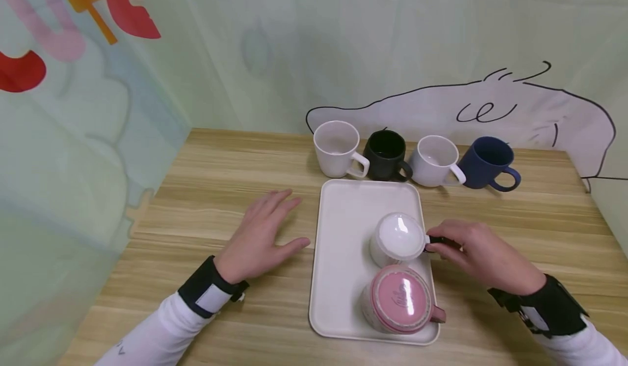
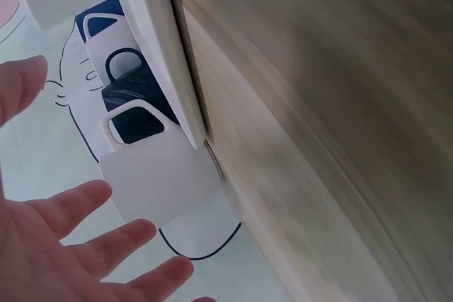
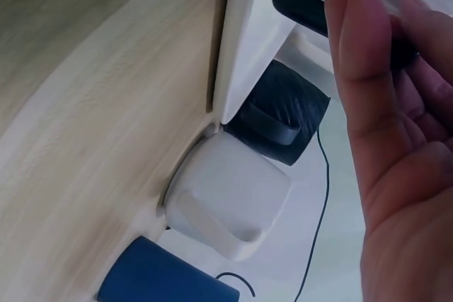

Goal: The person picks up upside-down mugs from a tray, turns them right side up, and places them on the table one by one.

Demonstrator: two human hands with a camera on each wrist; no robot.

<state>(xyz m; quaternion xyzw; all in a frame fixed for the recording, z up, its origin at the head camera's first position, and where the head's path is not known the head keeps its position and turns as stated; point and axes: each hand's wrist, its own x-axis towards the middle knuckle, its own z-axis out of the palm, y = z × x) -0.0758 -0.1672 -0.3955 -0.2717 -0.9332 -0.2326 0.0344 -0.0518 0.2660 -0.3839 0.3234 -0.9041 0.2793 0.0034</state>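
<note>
Tray [image 1: 343, 213] lies flat on the wooden table [image 1: 216, 180], its raised rim probably there to stop things sliding off. At the middle of the tray's right side is a white cup [image 1: 399, 238], which looks upside down. Its black handle [image 3: 294, 5] juts over the tray's right rim, likely making it easy to take hold from outside the tray. There the right hand [image 1: 478, 254] pinches the handle between thumb and fingers, clear of the smooth cup wall; whether it bears any weight I cannot tell.

At the tray's near right corner stands a pink cup [image 1: 402, 298], bottom up, its handle poking past the rim, perhaps for the same easy reach. The left hand [image 1: 257, 238] is off the tray's left rim, fingers spread and holding nothing, a place that leaves the tray uncrowded.

Behind the tray's far rim line up a large white mug [image 1: 333, 156], a black mug [image 1: 381, 161], a small white mug [image 1: 429, 165] and, beyond the tray's far right corner, a blue mug [image 1: 481, 164]. All stand mouth up, handles turned rightward, presumably to suit a right-handed grasp.
</note>
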